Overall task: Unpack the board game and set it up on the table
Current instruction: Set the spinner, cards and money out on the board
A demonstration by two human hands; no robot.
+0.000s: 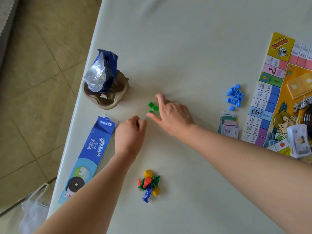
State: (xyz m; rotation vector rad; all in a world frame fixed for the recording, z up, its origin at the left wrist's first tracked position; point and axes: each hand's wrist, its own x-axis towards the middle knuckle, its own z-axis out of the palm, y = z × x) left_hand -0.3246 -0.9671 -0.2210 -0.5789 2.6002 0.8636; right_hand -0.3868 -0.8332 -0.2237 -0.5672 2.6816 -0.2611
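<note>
The game board [270, 102] lies unfolded at the table's right edge. A few small green plastic houses [153, 106] sit mid-table. My right hand [172, 114] rests beside them with fingers spread, fingertips touching them. My left hand [130, 132] is curled into a fist just to their left, with a bit of green showing between its fingers. A pile of blue houses [235, 97] lies near the board. Coloured pawns and yellow discs [148, 184] are heaped near the front. Play money [230, 125] is stacked by the board, and another stack [298, 142] lies on it.
A blue Oreo box [91, 156] lies along the table's left edge. Behind it stands a brown dish [108, 98] holding an opened foil cookie wrapper [101, 73]. The table [185, 48] drops off to tiled floor at left. A plastic bag [33, 211] hangs at lower left.
</note>
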